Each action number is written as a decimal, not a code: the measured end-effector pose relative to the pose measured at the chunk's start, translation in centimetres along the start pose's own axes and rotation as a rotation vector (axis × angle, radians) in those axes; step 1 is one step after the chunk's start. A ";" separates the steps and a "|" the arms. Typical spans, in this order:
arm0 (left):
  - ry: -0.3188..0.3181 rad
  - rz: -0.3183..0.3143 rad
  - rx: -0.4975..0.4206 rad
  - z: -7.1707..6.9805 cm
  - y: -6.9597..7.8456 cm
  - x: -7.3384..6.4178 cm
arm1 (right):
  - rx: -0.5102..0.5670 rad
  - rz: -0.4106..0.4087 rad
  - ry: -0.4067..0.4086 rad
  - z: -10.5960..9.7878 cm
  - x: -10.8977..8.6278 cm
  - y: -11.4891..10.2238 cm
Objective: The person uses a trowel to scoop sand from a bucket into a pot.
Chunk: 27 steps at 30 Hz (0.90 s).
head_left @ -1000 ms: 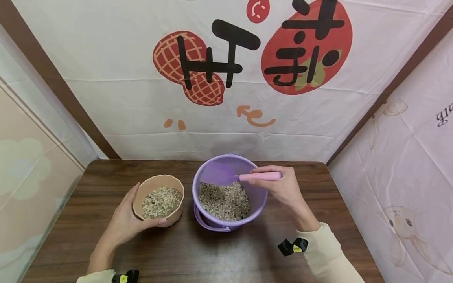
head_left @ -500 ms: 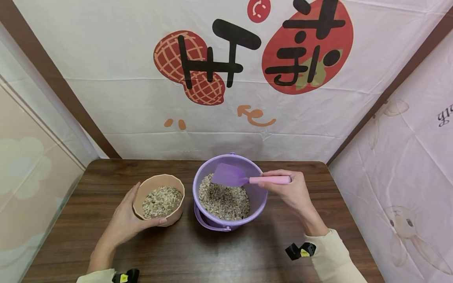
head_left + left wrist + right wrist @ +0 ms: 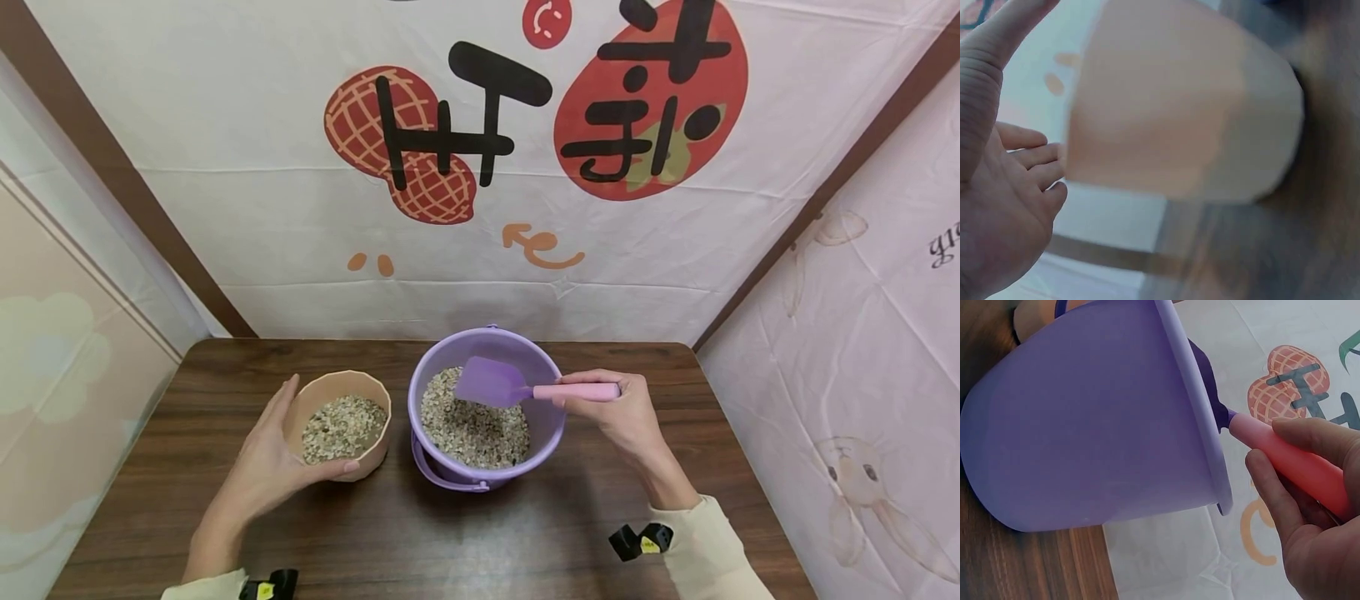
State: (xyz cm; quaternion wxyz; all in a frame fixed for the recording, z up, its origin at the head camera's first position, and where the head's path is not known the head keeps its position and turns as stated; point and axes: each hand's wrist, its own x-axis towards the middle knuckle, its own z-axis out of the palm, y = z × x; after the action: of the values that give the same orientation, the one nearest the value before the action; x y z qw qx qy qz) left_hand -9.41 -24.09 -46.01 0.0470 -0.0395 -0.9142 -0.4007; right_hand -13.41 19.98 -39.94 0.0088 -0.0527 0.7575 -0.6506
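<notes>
Over the bucket [image 3: 543, 421], the right hand [image 3: 618, 408] holds a scoop [image 3: 491, 382].

Left of the bucket, with a gap between, a bowl [image 3: 345, 385] sits on the worktop [image 3: 525, 533]; both have grit [image 3: 480, 437] in them. Beside the bowl, the left hand [image 3: 262, 462] is spread wide with its fingers nearly straight; I cannot tell if it touches. The right hand pinches the scoop with thumb and fingers, its flat end above the grit. I think grit could spill beside the bucket if a full scoop tips there. A bump might slide the bowl, as the left hand is not gripping it. A loose pinch could let the scoop twist.
</notes>
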 end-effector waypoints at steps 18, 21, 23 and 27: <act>-0.172 0.177 -0.143 5.4 7.6 2.4 | 0.000 -0.005 0.005 0.2 0.0 0.2; -0.194 0.187 -0.186 6.4 7.9 2.8 | 0.000 -0.005 -0.003 0.1 0.0 0.3; -0.202 0.196 -0.214 6.8 8.1 3.1 | -0.004 -0.008 -0.014 0.0 0.0 0.2; -0.206 0.217 -0.250 7.1 8.1 3.4 | -0.047 -0.018 -0.024 -0.2 0.0 0.0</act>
State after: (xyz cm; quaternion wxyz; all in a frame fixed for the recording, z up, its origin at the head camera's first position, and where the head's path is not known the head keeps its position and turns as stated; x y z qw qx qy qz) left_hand -12.30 -13.24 -44.51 -0.0093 -0.1841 -0.8477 -0.4974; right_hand -13.48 20.18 -39.94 0.0108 -0.0674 0.7718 -0.6322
